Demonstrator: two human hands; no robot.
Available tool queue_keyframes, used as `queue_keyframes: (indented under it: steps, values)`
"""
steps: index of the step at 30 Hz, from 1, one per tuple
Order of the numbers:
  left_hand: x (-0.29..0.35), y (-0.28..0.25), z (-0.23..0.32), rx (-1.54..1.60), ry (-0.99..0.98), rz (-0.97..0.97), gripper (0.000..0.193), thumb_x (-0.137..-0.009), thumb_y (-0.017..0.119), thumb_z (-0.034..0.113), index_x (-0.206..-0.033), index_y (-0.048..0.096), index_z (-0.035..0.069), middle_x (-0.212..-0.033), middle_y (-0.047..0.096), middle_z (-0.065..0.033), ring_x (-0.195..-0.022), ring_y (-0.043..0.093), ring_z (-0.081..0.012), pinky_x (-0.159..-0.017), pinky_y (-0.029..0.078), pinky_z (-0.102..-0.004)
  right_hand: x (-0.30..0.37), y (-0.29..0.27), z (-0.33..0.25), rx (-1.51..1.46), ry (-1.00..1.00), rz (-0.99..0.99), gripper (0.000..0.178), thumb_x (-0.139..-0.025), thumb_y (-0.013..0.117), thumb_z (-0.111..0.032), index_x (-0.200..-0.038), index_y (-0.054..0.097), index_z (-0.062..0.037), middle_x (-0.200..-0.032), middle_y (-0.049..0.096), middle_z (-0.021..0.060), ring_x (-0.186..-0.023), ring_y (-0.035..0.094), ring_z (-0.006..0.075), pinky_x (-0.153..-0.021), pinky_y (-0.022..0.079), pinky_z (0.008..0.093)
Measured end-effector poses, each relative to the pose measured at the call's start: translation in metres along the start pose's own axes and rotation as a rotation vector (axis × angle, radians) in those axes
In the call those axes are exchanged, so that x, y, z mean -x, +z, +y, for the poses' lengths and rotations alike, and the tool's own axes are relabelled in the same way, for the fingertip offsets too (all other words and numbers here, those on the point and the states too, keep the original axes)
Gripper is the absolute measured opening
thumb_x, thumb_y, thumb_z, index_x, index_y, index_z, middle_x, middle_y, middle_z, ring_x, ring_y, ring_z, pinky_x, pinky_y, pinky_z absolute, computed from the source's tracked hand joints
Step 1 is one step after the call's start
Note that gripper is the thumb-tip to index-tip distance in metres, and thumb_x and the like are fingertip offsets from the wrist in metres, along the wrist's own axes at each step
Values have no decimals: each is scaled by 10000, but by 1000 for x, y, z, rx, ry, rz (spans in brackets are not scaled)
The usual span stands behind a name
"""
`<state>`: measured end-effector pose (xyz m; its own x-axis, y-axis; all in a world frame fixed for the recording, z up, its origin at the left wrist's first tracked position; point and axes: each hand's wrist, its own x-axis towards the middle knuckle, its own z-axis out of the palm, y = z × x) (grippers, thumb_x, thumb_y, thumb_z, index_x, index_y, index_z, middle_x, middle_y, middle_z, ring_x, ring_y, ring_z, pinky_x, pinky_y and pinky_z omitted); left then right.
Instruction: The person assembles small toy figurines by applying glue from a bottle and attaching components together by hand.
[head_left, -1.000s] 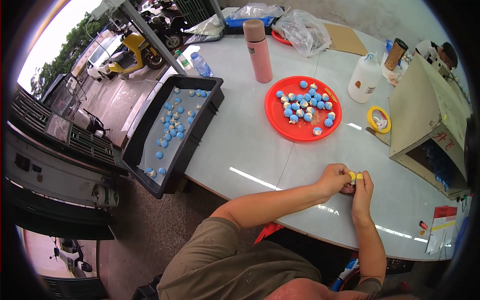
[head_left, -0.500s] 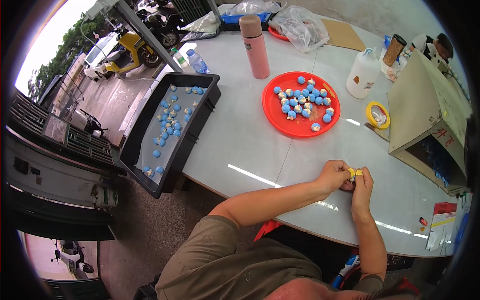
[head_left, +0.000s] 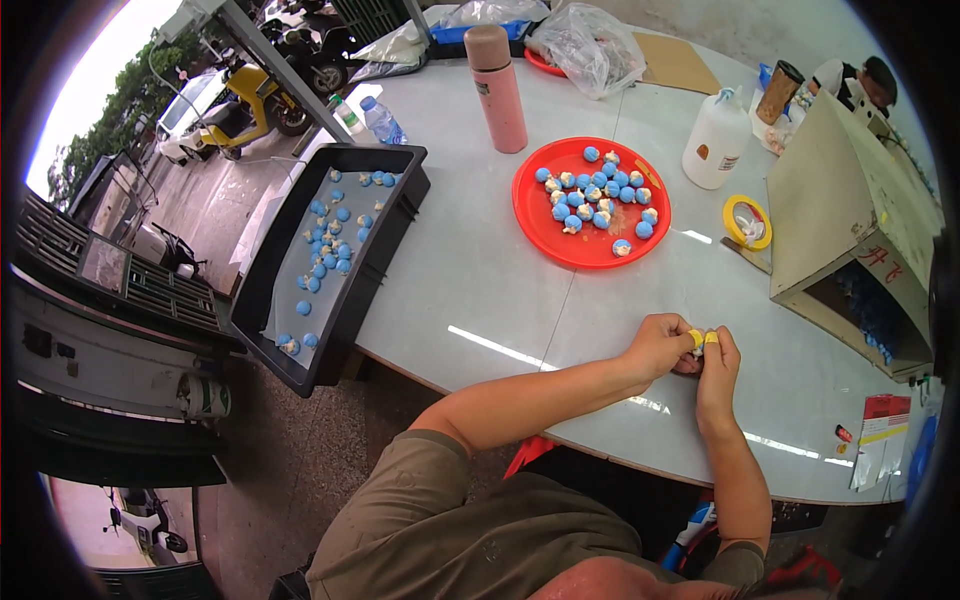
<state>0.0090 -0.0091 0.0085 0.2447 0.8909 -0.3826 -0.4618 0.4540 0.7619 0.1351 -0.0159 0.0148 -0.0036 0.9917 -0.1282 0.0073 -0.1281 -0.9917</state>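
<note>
My left hand (head_left: 662, 343) and my right hand (head_left: 718, 372) meet above the near right part of the table, fingers closed. Between the fingertips they pinch a small blue-and-white ball (head_left: 699, 351), mostly hidden. Both thumbs have yellow tape wrapped round their tips. Beyond the hands lies a round red plate (head_left: 535, 232), bearing several blue balls (head_left: 621, 179) with cream-coloured bits on them. To the left, a black tray (head_left: 372, 296) contains more such balls, scattered over a pale liner.
A pink bottle (head_left: 500, 110) stands behind the plate. Right of it are a white jug (head_left: 716, 143), a yellow tape roll (head_left: 730, 222) and an open-fronted metal box (head_left: 845, 190). Clear plastic bottles (head_left: 383, 122) stand behind the tray. Another person (head_left: 868, 88) is at the far right.
The whole view has shifted slightly, moving the table's contents a little left and up. Both hands stay together on the small ball, with barely any change in grip.
</note>
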Motion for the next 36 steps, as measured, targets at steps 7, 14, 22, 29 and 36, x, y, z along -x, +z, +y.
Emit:
queue_keyframes:
  steps: [7, 14, 22, 29, 36]
  values:
    - [-4, -2, -6, -23, -10, -41, 120, -897, 596, 112, -911, 566, -2, -837, 622, -90, -712, 646, -158, -643, 558, -277, 1, -1, 1, -10, -8, 31, 214, -932, 422, -90, -724, 368, -86, -720, 387, -36, -682, 340, 48, -588, 324, 235]
    - [-4, -6, -3, -21, -20, -55, 142, -920, 595, 144, -918, 565, 5, -824, 627, -94, -716, 651, -174, -665, 557, -288, -3, 0, 1, 82, -57, 45, 235, -940, 453, -125, -723, 399, -57, -684, 398, -20, -659, 343, 63, -567, 342, 255]
    - [-4, -4, 1, -90, -2, -70, 141, -926, 582, 138, -952, 553, 2, -910, 637, -116, -784, 654, -182, -733, 549, -279, -10, -10, 8, 64, -21, 38, 233, -930, 471, -132, -720, 430, -41, -675, 432, -11, -643, 361, 73, -567, 361, 261]
    - [-6, -3, 5, -83, 161, -3, 218, -933, 578, 133, -1066, 504, -24, -993, 627, -114, -898, 647, -193, -823, 543, -286, -5, -11, 2, -84, -126, 23, 94, -918, 549, -94, -949, 521, -10, -755, 530, -12, -681, 470, 43, -610, 401, 207]
    - [-10, -13, 10, -136, 174, -93, 217, -936, 583, 126, -1071, 536, -37, -1041, 632, -118, -962, 627, -170, -854, 529, -272, -8, -23, -16, -142, 9, -144, 136, -915, 554, -86, -1025, 528, -11, -752, 552, -2, -579, 473, 46, -501, 373, 200]
